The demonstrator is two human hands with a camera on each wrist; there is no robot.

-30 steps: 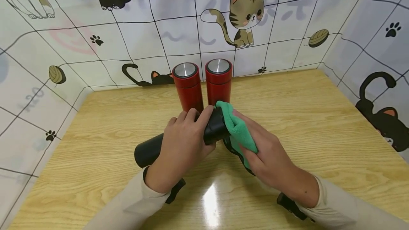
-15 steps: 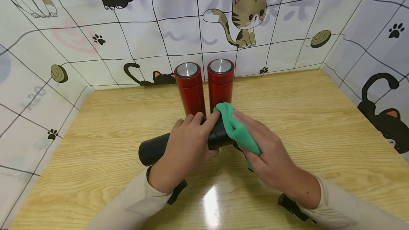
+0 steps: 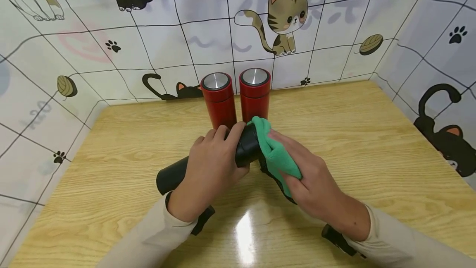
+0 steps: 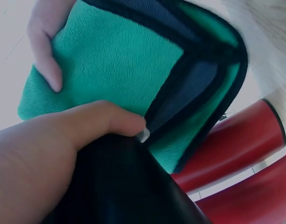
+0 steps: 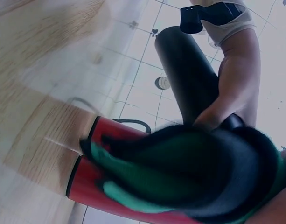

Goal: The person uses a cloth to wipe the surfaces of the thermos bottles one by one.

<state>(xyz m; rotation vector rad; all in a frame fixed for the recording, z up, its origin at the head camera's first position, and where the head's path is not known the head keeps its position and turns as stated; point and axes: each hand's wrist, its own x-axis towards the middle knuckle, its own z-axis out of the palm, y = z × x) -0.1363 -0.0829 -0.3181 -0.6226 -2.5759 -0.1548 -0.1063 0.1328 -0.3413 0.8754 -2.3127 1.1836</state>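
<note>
My left hand [image 3: 215,168] grips a black thermos bottle [image 3: 172,175] round its upper body, tilted above the table with its lid end raised to the right. In my right hand [image 3: 316,177] is a folded green cloth [image 3: 278,156] with dark edging, pressed over the end of the bottle. The right fingers lie along the back of the cloth and the thumb below it. In the left wrist view, the left thumb lies along the black bottle, close against the green cloth [image 4: 115,60]. The cloth hides the bottle's top end.
Two red thermos bottles, a left one [image 3: 219,102] and a right one [image 3: 255,94], stand upright side by side behind the hands. The wooden table [image 3: 122,144] meets a wall covering [image 3: 208,44] printed with cats and grid lines.
The black bottle and both hands dip slightly toward the right and then return to nearly the earlier position. The cloth stays against the bottle's end, while its lower flap swings. The red bottles stay put.
</note>
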